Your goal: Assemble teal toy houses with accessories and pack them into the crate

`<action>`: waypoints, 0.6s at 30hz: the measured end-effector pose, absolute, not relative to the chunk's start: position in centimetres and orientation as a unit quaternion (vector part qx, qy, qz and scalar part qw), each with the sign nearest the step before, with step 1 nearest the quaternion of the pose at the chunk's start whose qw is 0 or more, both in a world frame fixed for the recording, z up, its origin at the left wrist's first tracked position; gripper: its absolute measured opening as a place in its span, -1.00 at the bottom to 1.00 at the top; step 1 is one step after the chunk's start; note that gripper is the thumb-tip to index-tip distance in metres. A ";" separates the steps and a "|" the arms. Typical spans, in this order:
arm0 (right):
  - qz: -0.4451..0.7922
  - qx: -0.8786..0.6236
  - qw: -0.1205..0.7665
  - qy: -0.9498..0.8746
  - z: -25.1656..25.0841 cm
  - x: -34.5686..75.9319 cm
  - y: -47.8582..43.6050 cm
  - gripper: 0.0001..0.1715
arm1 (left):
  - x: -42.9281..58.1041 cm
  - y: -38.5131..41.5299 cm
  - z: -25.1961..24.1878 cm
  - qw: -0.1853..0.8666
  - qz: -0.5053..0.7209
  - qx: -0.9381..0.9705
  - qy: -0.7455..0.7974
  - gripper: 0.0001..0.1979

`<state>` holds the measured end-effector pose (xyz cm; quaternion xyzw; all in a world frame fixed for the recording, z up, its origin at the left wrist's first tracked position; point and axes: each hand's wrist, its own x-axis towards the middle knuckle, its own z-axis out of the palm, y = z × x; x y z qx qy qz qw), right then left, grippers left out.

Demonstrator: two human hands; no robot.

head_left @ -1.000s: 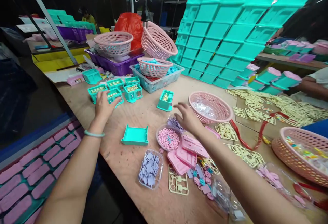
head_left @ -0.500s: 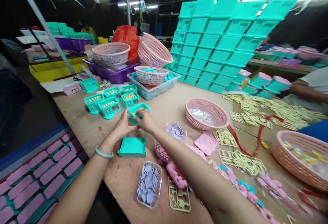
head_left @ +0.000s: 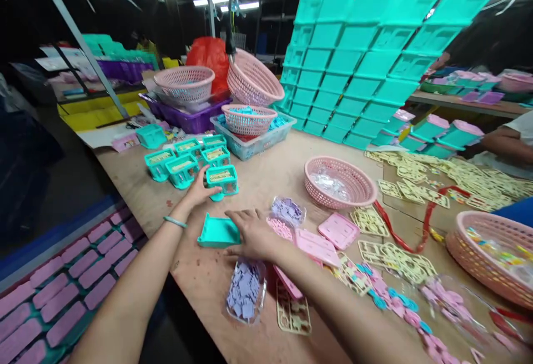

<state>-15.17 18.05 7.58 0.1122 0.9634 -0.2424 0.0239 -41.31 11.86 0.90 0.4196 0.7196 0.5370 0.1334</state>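
Observation:
My left hand is beside a small teal box holding cream sprue pieces, its thumb and fingers spread and touching the box's left side. My right hand, fingers apart, reaches over the right end of a shallow teal plastic part lying on the table. Whether it grips that part is not clear. Several similar filled teal boxes stand just behind my left hand. A clear tray of lilac pieces lies in front of my right hand, next to pink flat parts.
A wall of stacked teal boxes rises at the back right. Pink baskets and a clear bin stand on the table. Cream sprues spread to the right. A crate of pink-topped boxes is low at left. A person's arm shows at right.
The teal box that both hands held is now standing on the table by the other filled boxes. My right hand has left it and come back toward me, to the shallow teal part.

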 end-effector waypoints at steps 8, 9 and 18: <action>-0.257 0.081 -0.036 0.962 7.9 -16.3 17.7 -0.35 | -39.3 7.2 3.6 -0.055 0.542 0.350 0.762 -0.20; -0.267 0.075 -0.069 0.958 8.1 -16.0 18.1 -0.36 | -38.4 6.6 3.8 -0.061 0.557 0.332 0.759 -0.29; -0.179 0.304 -0.198 0.915 10.0 -16.0 28.5 -0.70 | -30.8 8.6 4.7 0.112 0.592 0.353 0.716 -0.41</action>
